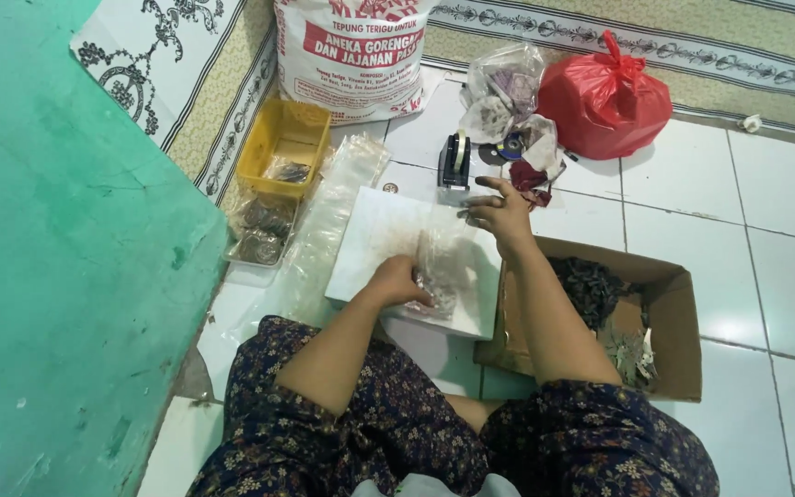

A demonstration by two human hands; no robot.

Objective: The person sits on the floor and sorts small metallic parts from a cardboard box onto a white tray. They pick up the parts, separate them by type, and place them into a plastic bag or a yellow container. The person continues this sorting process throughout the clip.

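Your left hand [399,281] pinches the filled clear plastic bag [443,267] on the white board [370,239]; your right hand [499,210], fingers spread, steadies its top. Sealing looks next: reach the tape dispenser [455,161].

Clear plastic bag [443,267]: thin, crinkled, glossy. White slab [379,241]: smooth, matt. Cardboard box [678,322]: brown, matt, rough. Floor tiles [766,267]: white ceramic, glossy. Red bag [604,97]: shiny plastic. Yellow tray [273,138]: hard plastic. Wall [57,276]: matt green paint, scuffed.
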